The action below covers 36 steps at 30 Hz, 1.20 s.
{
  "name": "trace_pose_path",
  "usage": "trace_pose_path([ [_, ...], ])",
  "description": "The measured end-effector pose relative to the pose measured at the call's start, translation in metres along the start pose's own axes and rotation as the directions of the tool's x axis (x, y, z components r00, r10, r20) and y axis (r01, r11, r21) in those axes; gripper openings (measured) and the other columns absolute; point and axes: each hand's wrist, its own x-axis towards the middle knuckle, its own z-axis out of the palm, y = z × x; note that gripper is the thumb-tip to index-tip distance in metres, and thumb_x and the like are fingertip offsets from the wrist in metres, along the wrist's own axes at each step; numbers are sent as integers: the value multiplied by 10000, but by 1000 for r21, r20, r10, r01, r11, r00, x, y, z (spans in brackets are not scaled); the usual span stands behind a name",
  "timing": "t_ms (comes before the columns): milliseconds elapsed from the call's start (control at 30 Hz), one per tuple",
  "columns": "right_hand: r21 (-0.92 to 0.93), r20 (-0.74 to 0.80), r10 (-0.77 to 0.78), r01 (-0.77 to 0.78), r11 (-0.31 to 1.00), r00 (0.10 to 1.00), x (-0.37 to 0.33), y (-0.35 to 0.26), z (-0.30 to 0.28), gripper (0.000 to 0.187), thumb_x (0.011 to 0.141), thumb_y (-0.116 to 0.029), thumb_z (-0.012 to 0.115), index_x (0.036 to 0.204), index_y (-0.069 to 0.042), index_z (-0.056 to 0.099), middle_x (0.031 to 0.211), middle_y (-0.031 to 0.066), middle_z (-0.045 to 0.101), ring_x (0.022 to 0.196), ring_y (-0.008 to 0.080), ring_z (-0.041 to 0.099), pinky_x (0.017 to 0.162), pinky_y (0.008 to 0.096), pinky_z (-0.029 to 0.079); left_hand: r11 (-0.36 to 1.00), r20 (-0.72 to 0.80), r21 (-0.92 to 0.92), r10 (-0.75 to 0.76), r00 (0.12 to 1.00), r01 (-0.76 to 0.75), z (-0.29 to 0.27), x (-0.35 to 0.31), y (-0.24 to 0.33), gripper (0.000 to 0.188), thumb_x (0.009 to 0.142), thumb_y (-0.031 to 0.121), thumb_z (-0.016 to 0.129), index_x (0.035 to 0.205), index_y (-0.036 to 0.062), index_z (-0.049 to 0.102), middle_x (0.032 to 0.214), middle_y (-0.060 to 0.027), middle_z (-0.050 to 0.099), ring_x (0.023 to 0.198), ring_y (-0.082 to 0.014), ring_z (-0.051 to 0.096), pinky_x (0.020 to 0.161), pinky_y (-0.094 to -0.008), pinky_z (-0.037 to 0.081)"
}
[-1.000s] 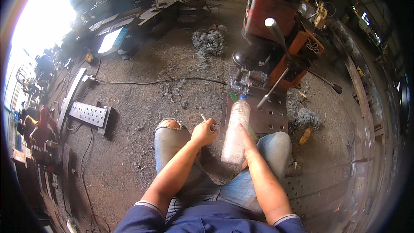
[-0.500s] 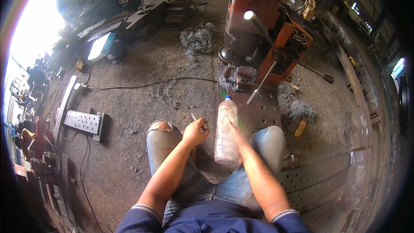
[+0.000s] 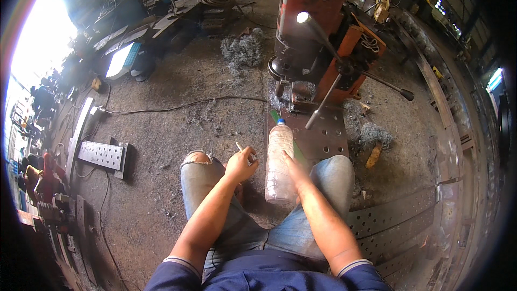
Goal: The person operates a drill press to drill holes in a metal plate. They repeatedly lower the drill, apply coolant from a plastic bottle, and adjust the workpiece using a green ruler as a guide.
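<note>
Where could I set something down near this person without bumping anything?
Probably the floor between the perforated metal piece and the left knee, though it's gritty. Another patch, littered with small bits, lies between the cable and the left hand. It's crowded around the red machine, and where the right hand holds the bottle.

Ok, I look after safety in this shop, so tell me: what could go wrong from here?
Only the right hand holds the bottle, so it might slip; the left hand, with a thin white stick in its fingers, may be slow to help.

The lever slants down close to the bottle, so a careless lift could bump it.

A heap of metal shavings lies ahead; bare skin could get scratched if it touches them.
</note>
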Motion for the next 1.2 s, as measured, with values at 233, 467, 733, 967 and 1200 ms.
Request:
trace_pose_path([
  [233,-255,-73,-79,58,965,994,14,14,-10,844,890,-633,721,1390,34,591,1321,186,648,1182,259,636,998,386,515,1000,-15,6,13,1000,-13,2,0,-4,323,821,223,752,1098,79,667,891,-123,737,873,-344,722,798,-450,567],
  [467,36,99,21,-24,999,995,38,34,0,677,928,-558,719,1329,-18,645,1147,138,729,962,209,720,832,391,599,998,-32,64,2,999,0,10,4,-12,395,806,254,767,1129,52,663,1048,-205,720,1030,-399,687,887,-474,548],
  [733,-294,-72,-217,187,937,973,-7,6,6,908,891,-669,674,1482,0,513,1361,232,649,1256,325,632,1040,383,500,982,-80,52,187,979,-183,11,4,-4,274,796,85,730,1059,56,662,801,-109,688,707,-253,672,659,-386,536],
  [967,-445,-81,-251,190,875,965,-18,-1,1,1057,836,-787,628,1457,57,490,1376,315,608,1284,390,612,1061,437,489,988,-252,-129,49,966,-84,-1,3,8,248,836,41,673,1082,24,643,894,-116,683,810,-246,654,763,-370,523],
  [1200,-539,-105,-306,205,817,946,-16,3,-1,1014,858,-776,612,1454,34,486,1384,282,608,1261,380,620,1031,439,501,894,-406,-329,158,900,-305,-50,61,59,220,953,100,650,1154,17,617,1037,-77,649,942,-198,607,833,-344,501],
])
